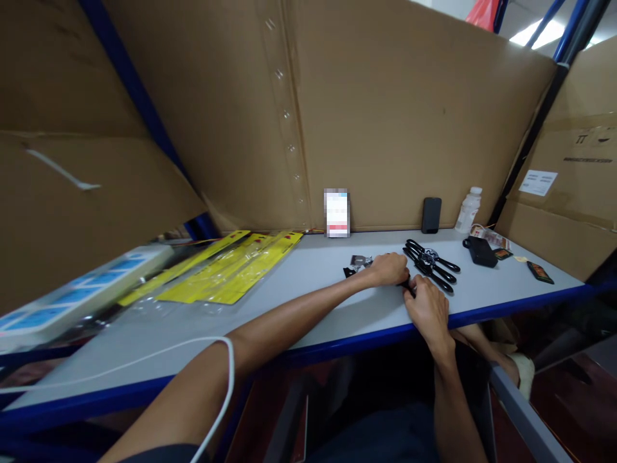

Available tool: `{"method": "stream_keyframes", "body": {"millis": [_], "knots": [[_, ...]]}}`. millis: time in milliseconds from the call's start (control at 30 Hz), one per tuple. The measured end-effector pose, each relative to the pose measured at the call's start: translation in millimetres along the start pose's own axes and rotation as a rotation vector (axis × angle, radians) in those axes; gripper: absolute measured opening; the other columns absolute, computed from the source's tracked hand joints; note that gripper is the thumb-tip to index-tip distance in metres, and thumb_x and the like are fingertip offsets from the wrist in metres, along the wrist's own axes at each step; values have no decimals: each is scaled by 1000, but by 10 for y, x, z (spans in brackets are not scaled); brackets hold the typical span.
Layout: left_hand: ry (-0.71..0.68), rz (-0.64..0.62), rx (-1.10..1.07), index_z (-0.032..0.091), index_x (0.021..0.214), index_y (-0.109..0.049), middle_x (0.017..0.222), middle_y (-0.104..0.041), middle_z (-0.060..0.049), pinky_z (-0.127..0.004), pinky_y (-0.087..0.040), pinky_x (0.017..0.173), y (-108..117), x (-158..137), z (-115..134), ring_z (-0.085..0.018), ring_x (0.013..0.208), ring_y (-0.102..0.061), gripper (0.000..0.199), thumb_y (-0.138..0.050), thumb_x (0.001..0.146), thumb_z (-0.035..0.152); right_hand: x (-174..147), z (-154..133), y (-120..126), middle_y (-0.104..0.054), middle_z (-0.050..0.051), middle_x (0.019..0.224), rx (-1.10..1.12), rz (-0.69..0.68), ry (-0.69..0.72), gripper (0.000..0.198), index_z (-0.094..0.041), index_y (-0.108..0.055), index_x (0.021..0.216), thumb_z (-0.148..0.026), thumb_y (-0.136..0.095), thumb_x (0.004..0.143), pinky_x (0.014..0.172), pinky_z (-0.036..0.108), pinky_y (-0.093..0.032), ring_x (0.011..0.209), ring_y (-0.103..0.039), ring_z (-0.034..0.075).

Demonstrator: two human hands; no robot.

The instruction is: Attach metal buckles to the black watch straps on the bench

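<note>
My left hand point(389, 269) is closed over the table, its fingers curled round one end of a slim black object point(409, 287). My right hand point(428, 307), near the table's front edge, grips the other end of it. The fingers hide most of this object, so its kind cannot be made out. Just beyond my hands lies a cluster of black-handled tools point(441, 278) with shiny metal parts. Some small metal and black pieces point(359, 262) lie left of my left hand, partly covered by it.
Yellow cards in clear plastic packaging point(241, 273) lie at the left, beside a long white box point(87, 292) with blue panels. A lit phone point(337, 213), a dark phone point(431, 215) and a bottle point(468, 210) stand by the cardboard wall point(385, 116). A white cable point(144, 350) crosses my left arm.
</note>
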State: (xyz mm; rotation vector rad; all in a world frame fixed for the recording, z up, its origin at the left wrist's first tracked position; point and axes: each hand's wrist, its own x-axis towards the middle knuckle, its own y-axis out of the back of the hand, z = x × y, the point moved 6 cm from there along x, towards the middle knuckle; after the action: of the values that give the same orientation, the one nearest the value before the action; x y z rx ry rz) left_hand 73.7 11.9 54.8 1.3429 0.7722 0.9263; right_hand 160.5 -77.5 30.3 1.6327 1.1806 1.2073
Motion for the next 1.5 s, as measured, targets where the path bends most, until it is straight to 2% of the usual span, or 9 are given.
{"method": "stream_keyframes", "body": {"millis": [100,267,433,600,800,933,1167,1400,1500], "knots": [[-209,87,121,16,125,-60,108,-75,-17,-39,-54,85,-19,-148,24,-31,100,-74,32,-41,105,33,28,79,20,-73,6,109,21,12,13,18,-22,-67,109,-31,-55,100,76,31,-41,100,-69,23],[-478,98,225,18,119,-60,107,-73,-14,-32,-51,76,-107,-231,-21,-25,87,-73,27,-38,108,29,63,229,56,-73,4,110,66,16,-6,14,-24,-69,105,-33,-60,98,76,30,-40,100,-68,21],[-404,115,109,18,99,-66,94,-75,-12,-32,-48,72,-103,-170,3,-25,85,-72,30,-41,107,33,65,213,54,-72,4,110,33,28,5,15,-24,-68,107,-32,-59,98,75,29,-40,97,-68,19],[-390,162,-53,22,116,-63,96,-76,-6,-30,-47,72,-125,-174,111,-23,85,-71,22,-48,100,23,76,183,55,-72,5,113,2,35,22,18,-23,-68,111,-31,-55,99,75,29,-39,98,-68,19],[-324,242,-87,23,106,-67,107,-75,-7,-29,-47,75,-151,-53,-46,-23,94,-71,21,-47,103,30,70,164,79,-73,5,109,5,41,29,17,-24,-69,107,-34,-58,99,74,29,-40,95,-69,20],[-228,233,-89,21,90,-70,92,-75,-8,-30,-46,74,-164,-29,-103,-24,89,-70,30,-47,102,36,69,163,62,-73,5,110,1,34,22,18,-24,-69,108,-35,-59,99,74,29,-41,95,-69,20],[-402,237,-139,23,99,-71,91,-76,-3,-28,-43,71,-163,-137,58,-21,83,-69,21,-51,95,23,74,171,57,-73,6,114,-3,30,22,21,-24,-68,114,-32,-56,99,75,29,-40,96,-68,20],[-295,258,-87,21,97,-72,95,-76,-7,-28,-45,73,-133,-52,-108,-23,91,-69,27,-49,102,35,81,173,57,-73,4,108,20,35,29,16,-24,-69,106,-35,-59,98,71,29,-38,94,-69,19],[-356,231,-96,21,94,-73,90,-75,-6,-28,-44,73,-124,-88,-69,-21,86,-69,27,-49,101,33,83,177,56,-73,3,108,19,42,31,16,-24,-68,106,-34,-59,98,71,29,-38,94,-69,20]]}}
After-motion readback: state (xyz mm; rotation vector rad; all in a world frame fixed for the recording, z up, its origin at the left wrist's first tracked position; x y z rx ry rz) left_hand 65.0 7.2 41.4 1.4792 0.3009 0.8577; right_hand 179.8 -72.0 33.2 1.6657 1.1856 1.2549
